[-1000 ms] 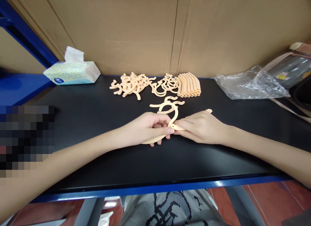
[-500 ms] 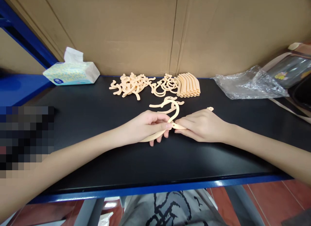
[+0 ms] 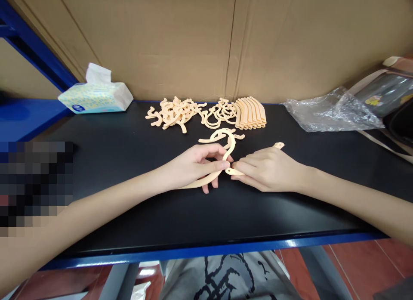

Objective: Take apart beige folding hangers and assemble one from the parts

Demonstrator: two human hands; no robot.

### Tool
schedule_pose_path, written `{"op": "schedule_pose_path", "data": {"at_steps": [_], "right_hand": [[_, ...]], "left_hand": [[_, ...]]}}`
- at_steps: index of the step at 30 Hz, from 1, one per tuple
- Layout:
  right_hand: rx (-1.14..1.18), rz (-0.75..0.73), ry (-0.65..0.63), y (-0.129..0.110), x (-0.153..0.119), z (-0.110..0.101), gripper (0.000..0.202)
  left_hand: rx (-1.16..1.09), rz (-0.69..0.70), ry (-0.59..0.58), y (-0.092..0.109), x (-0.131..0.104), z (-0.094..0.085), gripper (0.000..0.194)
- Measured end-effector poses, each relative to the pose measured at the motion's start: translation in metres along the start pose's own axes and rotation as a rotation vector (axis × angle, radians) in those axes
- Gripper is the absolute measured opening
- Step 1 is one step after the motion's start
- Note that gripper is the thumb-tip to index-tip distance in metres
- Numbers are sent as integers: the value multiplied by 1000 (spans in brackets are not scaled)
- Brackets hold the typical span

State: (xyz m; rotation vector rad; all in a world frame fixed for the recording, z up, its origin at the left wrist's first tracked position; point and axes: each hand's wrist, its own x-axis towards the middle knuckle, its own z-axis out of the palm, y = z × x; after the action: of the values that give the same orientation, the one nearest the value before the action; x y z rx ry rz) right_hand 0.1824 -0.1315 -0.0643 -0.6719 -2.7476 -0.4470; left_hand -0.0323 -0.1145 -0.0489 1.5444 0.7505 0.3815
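Note:
In the head view, my left hand [image 3: 208,164] is closed on a cream hooked piece [image 3: 231,144] whose curved end rises above the fingers; a long cream arm [image 3: 200,182] runs out below that hand toward the left. My right hand [image 3: 266,168] grips a cream strip [image 3: 234,172] with a small hole near its tip, which lies right beside my left fingertips. Whether the tip touches the hooked piece is hard to tell. Behind the hands, a few loose cream pieces [image 3: 239,137] rest on the black table [image 3: 206,222].
At the back stand a pile of tangled cream pieces [image 3: 177,112], a smaller pile of hooks [image 3: 222,112] and a neat row of curved arms [image 3: 251,113]. A tissue pack [image 3: 97,97] sits back left. Clear plastic [image 3: 332,112] and a bag [image 3: 400,89] lie at the right.
The hooked piece has tilted and shifted slightly left in my left hand. The holed tip of the strip in my right hand now shows more fully and sits a little lower.

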Motion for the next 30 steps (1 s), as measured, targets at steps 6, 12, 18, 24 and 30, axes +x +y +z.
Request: {"op": "schedule_pose_path", "data": {"at_steps": [6, 12, 18, 24, 30], "right_hand": [[-27, 15, -33, -1, 0, 1, 34], [-105, 1, 10, 0, 0, 3, 33], [-166, -15, 60, -2, 1, 3, 33], [-170, -1, 57, -1, 0, 4, 33], [-195, -49, 51, -2, 1, 4, 28]], "left_hand": [[-38, -60, -7, 2, -1, -3, 22], [-50, -68, -26, 1, -2, -6, 27], [-63, -77, -30, 1, -2, -7, 28], [-51, -89, -29, 1, -3, -7, 29], [-38, -70, -29, 1, -2, -7, 30]]}}
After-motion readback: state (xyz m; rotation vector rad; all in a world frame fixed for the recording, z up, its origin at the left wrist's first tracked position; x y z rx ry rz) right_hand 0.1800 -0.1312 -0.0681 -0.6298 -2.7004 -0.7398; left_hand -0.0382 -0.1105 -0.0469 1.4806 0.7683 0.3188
